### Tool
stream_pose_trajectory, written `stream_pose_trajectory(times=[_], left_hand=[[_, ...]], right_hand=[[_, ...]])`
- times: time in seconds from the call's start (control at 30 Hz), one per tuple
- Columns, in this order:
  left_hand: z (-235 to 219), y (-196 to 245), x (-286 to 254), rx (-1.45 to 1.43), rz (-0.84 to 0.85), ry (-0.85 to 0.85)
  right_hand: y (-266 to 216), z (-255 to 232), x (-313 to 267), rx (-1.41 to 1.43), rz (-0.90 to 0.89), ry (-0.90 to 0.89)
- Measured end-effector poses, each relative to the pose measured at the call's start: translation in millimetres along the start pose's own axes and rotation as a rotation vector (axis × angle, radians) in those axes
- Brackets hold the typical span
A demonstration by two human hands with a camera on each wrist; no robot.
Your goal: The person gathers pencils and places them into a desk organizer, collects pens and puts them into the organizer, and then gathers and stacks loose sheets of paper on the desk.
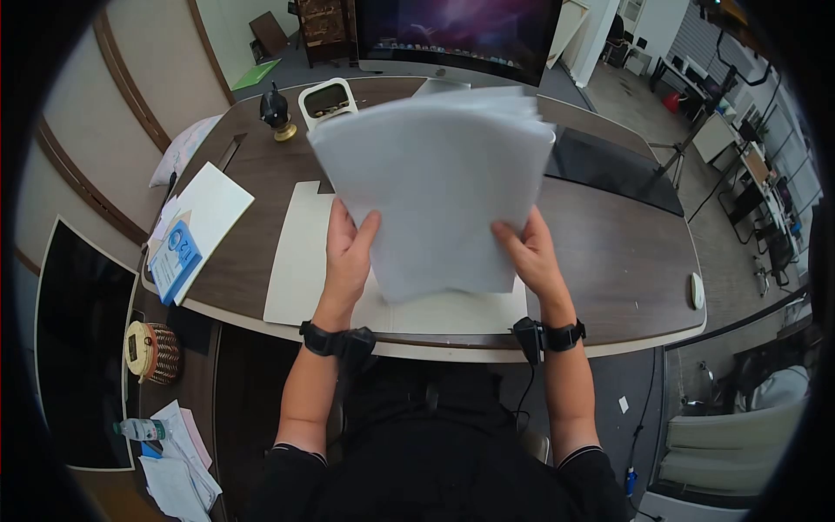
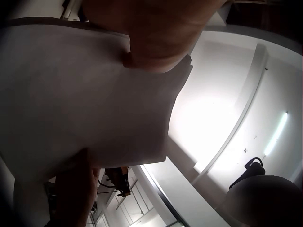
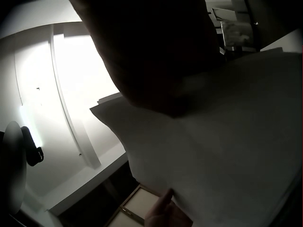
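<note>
A thick stack of white paper (image 1: 439, 191) is held up over the desk, its sheets a little uneven along the top edge. My left hand (image 1: 350, 252) grips its left side, thumb on the face towards me and fingers behind. On the opposite side my right hand (image 1: 539, 257) grips it the same way. The left wrist view shows the left hand (image 2: 156, 38) at the edge of the stack (image 2: 85, 104). Dark in the right wrist view, the right hand (image 3: 156, 71) holds the paper (image 3: 222, 142). Most fingers are hidden behind the sheets.
Beneath the stack lies a pale mat (image 1: 291, 261) on the brown desk (image 1: 609, 252). A monitor (image 1: 461, 35) stands behind, with a dark bird figurine (image 1: 276, 111) at the back left. A blue booklet (image 1: 177, 259) lies at left, a white mouse (image 1: 697, 291) at right.
</note>
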State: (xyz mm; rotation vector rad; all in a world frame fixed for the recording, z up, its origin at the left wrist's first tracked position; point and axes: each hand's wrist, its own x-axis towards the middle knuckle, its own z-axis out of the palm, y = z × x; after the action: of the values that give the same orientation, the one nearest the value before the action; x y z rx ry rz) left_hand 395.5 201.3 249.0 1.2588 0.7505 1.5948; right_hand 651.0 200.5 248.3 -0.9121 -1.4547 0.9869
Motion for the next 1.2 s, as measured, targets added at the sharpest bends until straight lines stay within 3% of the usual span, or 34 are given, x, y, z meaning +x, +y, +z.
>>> stream_pose_trajectory(times=[0.1,0.2,0.33,0.6,0.8,0.9,1.1,1.2], left_hand=[[16,13,7,0.029,0.08,-0.065],[14,-6,2,0.061,0.143,-0.125],[17,-3,-9,0.054,0.112,-0.13],[35,30,-1,0.095,0.231,-0.104],[27,27,-6,0.119,0.167,-0.144],[20,12,-5,0.137,0.12,-0.169],[10,-28,-21,0.211,0.015,-0.136],[8,-31,-23,0.251,-0.03,-0.131]], right_hand=[[-14,-1,-9,0.039,-0.013,0.118],[-3,-6,-19,0.047,-0.075,0.214],[-11,-5,-23,0.054,-0.113,0.299],[-62,3,-4,-0.029,-0.266,0.343],[-60,-2,-5,-0.027,-0.287,0.315],[-49,-6,-8,0.055,-0.252,0.306],[15,-18,-24,0.11,-0.011,0.212],[34,-25,-22,0.071,0.07,0.097]])
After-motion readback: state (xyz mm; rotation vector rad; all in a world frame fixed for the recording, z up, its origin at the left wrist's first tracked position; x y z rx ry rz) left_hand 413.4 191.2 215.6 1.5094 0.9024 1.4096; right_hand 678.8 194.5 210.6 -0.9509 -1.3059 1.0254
